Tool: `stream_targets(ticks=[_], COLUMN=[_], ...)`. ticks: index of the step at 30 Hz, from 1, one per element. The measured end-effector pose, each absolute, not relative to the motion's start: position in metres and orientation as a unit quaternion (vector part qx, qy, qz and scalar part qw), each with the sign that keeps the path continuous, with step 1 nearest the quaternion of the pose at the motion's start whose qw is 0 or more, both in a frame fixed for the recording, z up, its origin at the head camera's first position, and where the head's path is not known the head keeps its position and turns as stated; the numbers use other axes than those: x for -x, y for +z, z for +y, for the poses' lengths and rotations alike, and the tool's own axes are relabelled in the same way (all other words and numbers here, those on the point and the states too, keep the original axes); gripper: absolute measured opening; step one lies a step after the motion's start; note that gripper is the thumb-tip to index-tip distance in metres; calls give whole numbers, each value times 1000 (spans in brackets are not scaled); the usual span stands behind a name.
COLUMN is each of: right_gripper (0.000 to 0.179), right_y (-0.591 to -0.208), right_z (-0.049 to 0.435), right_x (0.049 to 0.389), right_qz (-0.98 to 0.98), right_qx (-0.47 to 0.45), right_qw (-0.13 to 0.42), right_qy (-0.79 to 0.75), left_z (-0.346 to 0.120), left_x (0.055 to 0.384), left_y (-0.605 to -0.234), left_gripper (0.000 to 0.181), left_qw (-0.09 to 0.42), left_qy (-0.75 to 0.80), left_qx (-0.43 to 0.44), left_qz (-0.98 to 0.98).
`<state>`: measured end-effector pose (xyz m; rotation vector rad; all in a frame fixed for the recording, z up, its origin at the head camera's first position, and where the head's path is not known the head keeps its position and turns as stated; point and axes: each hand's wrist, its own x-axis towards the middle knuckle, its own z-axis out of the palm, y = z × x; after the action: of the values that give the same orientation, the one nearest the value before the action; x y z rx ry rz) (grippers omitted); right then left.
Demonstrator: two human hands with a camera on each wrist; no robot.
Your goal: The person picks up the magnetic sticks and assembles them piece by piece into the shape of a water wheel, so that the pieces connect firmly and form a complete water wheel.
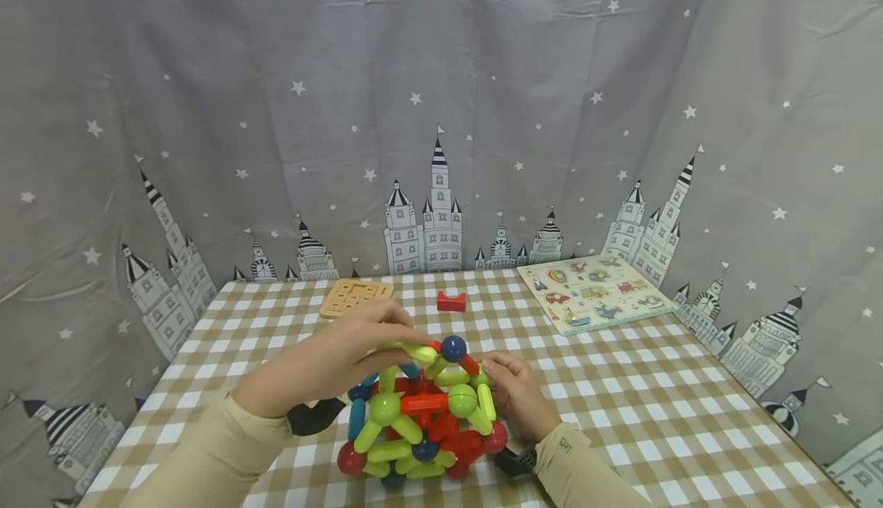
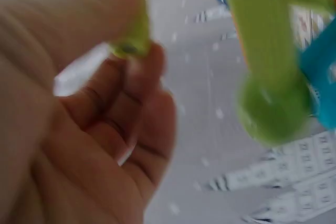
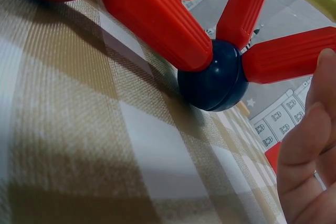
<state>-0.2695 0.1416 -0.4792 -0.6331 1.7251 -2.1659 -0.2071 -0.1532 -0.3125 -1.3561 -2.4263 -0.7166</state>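
A magnetic ball-and-rod structure point(image 1: 425, 401) with green, red and blue rods stands on the table in the head view. Over its top left, my left hand point(image 1: 359, 345) pinches a yellow-green rod point(image 1: 421, 352) between thumb and fingers. The left wrist view shows the held rod point(image 2: 134, 35), blurred, apart from a green ball point(image 2: 275, 108) of the structure. My right hand point(image 1: 522, 397) grips the structure's right side near a green ball. In the right wrist view its fingers point(image 3: 302, 156) lie by a red rod point(image 3: 294, 53), below which a dark blue ball point(image 3: 215, 80) shows.
A checked cloth point(image 1: 621, 408) covers the table. Behind the structure lie a wooden number board point(image 1: 355, 296) and a red notched block point(image 1: 451, 303). A picture puzzle board point(image 1: 595, 292) lies at the back right. A grey castle-print curtain point(image 1: 441, 109) hangs behind the table.
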Motion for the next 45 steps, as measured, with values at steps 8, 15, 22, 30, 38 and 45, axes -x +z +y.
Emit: stream_targets(ticks=[8,15,22,30,38,45], right_gripper=[25,34,28,23,29,63], right_y=[-479,-476,-476,-477,-478,-461], right_z=[140,140,140,139,137,146], right_x=[269,268,267,267,269,263], right_qz=[595,605,594,593,603,711], right_qx=[194,183,194,208,220,325], right_qw=[162,167,165,161,155,63], right_qy=[-763,-757,-763,-761,-751,-620], left_z=[-113,-105,-95,-90,-109,-156], left_x=[206,209,215,223,220,182], left_y=[-297,-298,-298,-306,-313,-353], left_gripper=[24,32,33,24,31,56], left_qw=[91,61,78,129,150,184], left_qy=[-59,-56,-31,-6,-91,-377], left_qx=[477,498,540,561,514,251], left_qz=[-872,-863,-837,-817,-839,-872])
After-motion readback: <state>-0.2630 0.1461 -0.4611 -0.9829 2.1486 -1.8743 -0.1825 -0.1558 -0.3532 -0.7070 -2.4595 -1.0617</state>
